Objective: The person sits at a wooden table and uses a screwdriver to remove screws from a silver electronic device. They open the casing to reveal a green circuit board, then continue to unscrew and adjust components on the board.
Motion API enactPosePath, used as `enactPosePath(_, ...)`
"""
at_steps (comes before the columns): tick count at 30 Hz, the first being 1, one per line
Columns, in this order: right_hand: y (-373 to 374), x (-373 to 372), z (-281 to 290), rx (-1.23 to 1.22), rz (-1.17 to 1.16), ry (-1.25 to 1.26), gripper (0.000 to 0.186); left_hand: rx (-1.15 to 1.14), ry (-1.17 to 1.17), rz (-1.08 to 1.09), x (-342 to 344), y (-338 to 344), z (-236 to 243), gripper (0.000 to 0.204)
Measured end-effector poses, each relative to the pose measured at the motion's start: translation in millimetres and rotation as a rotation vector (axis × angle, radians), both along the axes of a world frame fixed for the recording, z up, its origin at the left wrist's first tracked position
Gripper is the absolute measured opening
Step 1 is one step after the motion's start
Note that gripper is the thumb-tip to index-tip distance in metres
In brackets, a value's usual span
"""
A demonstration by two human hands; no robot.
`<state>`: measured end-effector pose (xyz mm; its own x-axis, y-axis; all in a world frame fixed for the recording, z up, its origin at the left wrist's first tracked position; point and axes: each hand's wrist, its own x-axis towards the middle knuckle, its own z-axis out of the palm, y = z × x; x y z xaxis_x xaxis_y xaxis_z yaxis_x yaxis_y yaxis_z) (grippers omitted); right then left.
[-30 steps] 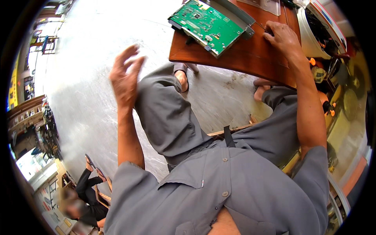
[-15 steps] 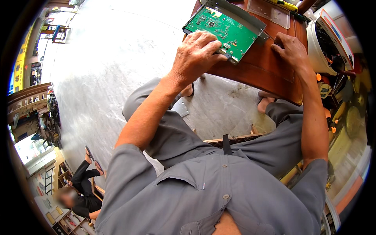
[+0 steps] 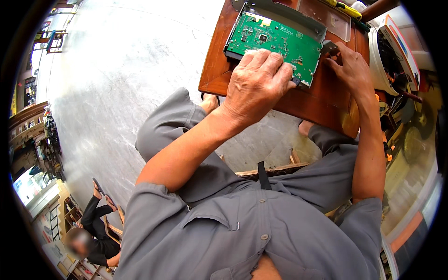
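A green circuit board (image 3: pixel 275 39) lies in a grey metal chassis (image 3: pixel 291 17) on the wooden table. My left hand (image 3: pixel 261 81) is closed on the board's near edge, fingers over the top and thumb by a dark connector at the corner. At the chassis's right side, my right hand (image 3: pixel 352 67) pinches a small dark piece (image 3: pixel 330 48). What kind of piece it is, and whether it is joined to the chassis, I cannot make out.
The wooden table (image 3: pixel 333 100) also bears a clear plastic tray (image 3: pixel 338 25) and a yellow-handled tool (image 3: pixel 350 9). A white bucket (image 3: pixel 380 70) with dark contents stands to the right. A person (image 3: pixel 95 233) sits at the lower left.
The chassis with its board has turned a little and sits flatter on the table. My left hand has moved with it. A dark piece now shows at my right fingertips.
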<state>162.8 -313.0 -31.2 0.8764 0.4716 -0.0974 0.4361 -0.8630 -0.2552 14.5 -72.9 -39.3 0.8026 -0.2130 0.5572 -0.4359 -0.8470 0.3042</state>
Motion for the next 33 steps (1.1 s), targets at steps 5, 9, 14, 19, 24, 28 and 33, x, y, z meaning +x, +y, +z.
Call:
enactPosePath(5, 4, -1, 3, -0.018, 0.029, -0.007, 0.027, 0.03, 0.029, 0.01, -11, -2, -1, 0.04)
enactPosePath(9, -6, 4, 3, 0.081, 0.031, -0.028, 0.031, 0.018, 0.036, 0.02, -9, -1, 0, 0.04)
enactPosePath(14, -28, 10, 23, 0.131, -0.13, 0.048, 0.04, 0.01, 0.037, 0.03, -12, -3, 2, 0.04)
enactPosePath(19, -45, 13, 15, 0.015, -0.151, 0.031, 0.047, -0.007, 0.013, -0.105, -18, -13, 3, 0.038)
enactPosePath(24, -33, 5, 15, -0.055, -0.19, 0.111, 0.046, 0.0, 0.0, -0.144, -17, -16, -1, 0.036)
enactPosePath(28, -37, 3, 17, -0.018, -0.184, 0.113, 0.044, 0.012, -0.008, -0.115, -13, -12, -2, 0.034)
enactPosePath(33, -42, -5, 30, -0.053, -0.143, 0.209, 0.042, -0.035, -0.001, -0.139, -12, -13, -2, 0.033)
